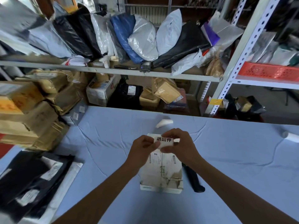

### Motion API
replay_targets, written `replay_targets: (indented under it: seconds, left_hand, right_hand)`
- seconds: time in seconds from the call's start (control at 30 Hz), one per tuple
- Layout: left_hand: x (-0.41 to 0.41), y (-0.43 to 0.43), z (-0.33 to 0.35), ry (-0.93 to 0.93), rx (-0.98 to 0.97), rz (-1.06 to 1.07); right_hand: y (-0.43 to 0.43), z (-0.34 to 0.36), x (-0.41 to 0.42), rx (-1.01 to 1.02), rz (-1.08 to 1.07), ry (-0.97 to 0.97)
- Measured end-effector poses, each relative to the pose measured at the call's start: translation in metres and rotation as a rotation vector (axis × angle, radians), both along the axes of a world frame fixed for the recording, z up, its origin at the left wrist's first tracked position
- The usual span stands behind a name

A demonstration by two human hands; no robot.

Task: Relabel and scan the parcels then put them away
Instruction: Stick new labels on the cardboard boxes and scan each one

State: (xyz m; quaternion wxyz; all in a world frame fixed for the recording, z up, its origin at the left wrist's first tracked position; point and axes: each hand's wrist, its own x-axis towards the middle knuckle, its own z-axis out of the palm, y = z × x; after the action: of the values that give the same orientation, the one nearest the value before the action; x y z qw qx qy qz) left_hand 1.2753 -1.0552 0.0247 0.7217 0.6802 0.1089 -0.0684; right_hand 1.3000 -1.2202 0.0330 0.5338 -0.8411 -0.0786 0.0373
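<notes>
At the left edge of the blue-covered table [234,159], a heap of black mailing bags [32,180] with white labels lies waiting. Toward the middle, the left hand [142,147] pinches the left end of a white sticker [163,140] printed with three bold characters. The right hand [181,144] pinches its right end, and the fingers of both hands curl onto it. The sticker is held just above the far end of a pale cardboard parcel [161,173], which lies flat on the table below the wrists with its old printed label facing up. Just right of the parcel lies a dark handled tool [194,178], possibly the scanner, though I cannot tell. The step in hand looks like relabelling, and the sticker is not yet stuck down. The next move calls for laying it flat on the parcel's top, pressing it smooth, then reaching right to scan.
</notes>
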Motion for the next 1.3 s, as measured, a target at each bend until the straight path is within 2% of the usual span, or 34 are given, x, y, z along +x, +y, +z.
replay_targets:
  seconds: [0.13,0.33,0.5,0.6,0.83,1.03,1.2,1.3]
  left_hand:
    - [-0.002,0.000,0.004,-0.003,-0.052,0.000]
    - [-0.006,0.002,0.002,-0.063,-0.002,0.067]
    - [-0.005,0.009,0.005,-0.129,-0.006,-0.152]
    - [-0.002,0.010,0.006,-0.148,0.081,-0.131]
    - [-0.001,0.011,0.009,-0.198,0.250,-0.122]
    - [-0.009,0.012,0.006,-0.227,0.279,-0.151]
    - [-0.010,0.013,0.006,-0.228,0.251,-0.146]
    - [-0.009,0.014,0.009,-0.202,0.199,-0.138]
  right_hand:
    - [0.001,0.002,-0.005,-0.036,0.021,-0.028]
    - [-0.003,0.008,-0.013,-0.113,0.105,-0.141]
    - [-0.005,0.009,-0.012,-0.078,0.105,-0.153]
    - [-0.007,0.011,-0.012,-0.126,0.100,-0.152]
    - [-0.013,0.025,-0.014,-0.426,0.237,-0.516]
    - [-0.014,0.027,-0.014,-0.422,0.291,-0.433]
    - [-0.015,0.029,-0.013,-0.349,0.256,-0.375]
    - [-0.015,0.033,-0.012,-0.381,0.288,-0.388]
